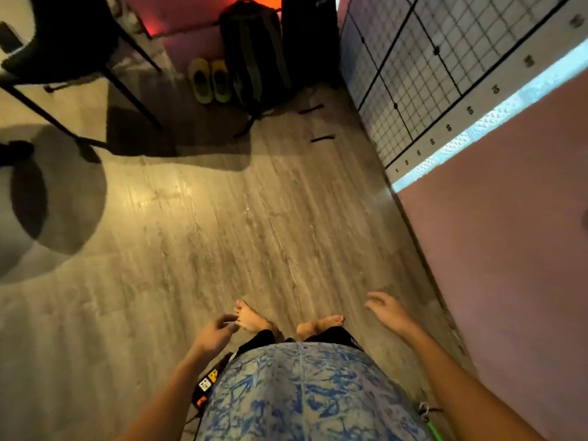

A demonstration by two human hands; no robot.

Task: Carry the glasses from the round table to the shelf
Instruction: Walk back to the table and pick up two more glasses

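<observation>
Where the glasses are I cannot tell; my left hand (216,334) hangs loosely curled, holding nothing; my right hand (386,310) is spread and relaxed, likewise holding nothing; my bare feet (254,318) stand on the wooden floor (222,218); ahead, a backpack (251,52) beside yellow shoes (208,79).

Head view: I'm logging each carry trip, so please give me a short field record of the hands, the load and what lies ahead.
left hand: fingers loosely curled, holds nothing
right hand: fingers relaxed, holds nothing
glasses: none in view
stance: bare feet on wood-look floor
ahead: dark backpack standing on the floor, yellow-green shoes just left of it
right side: wire grid panel against the pink wall
</observation>
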